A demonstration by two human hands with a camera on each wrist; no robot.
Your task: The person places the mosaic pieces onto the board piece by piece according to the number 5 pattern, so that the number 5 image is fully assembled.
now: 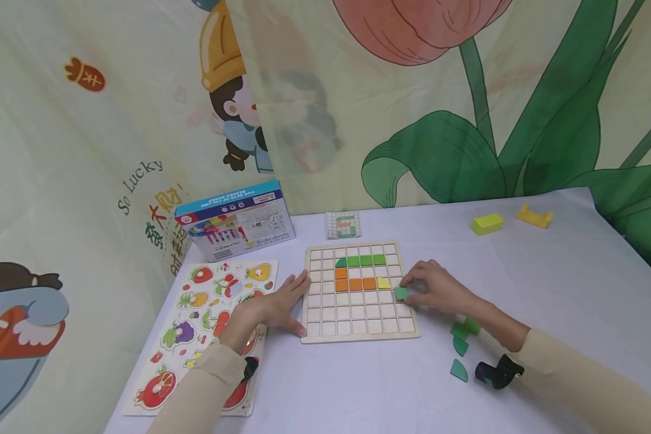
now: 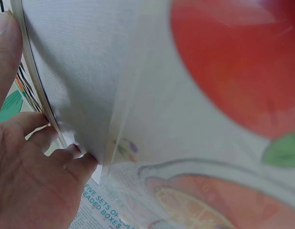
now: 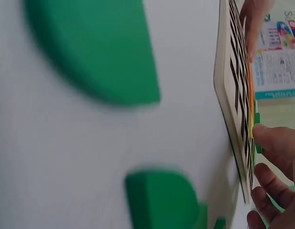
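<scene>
A wooden grid board (image 1: 360, 328) lies flat on the white table, with green, orange and yellow pieces set in its upper cells. At its right edge my right hand (image 1: 439, 286) pinches a small green block (image 1: 401, 293) between thumb and fingers, beside the yellow piece (image 1: 383, 283); the right wrist view shows the thumb on this block too. My left hand (image 1: 273, 308) rests with spread fingers against the board's left edge, thumb near the lower corner. In the left wrist view the fingertips (image 2: 73, 148) lie along that edge.
Several loose green pieces (image 1: 459, 370) lie below my right forearm. A fruit picture board (image 1: 157, 361) sits under my left forearm. Behind stand a printed box (image 1: 239, 223) and a small pattern card (image 1: 343, 225). Two yellow blocks (image 1: 487, 224) are at the back right.
</scene>
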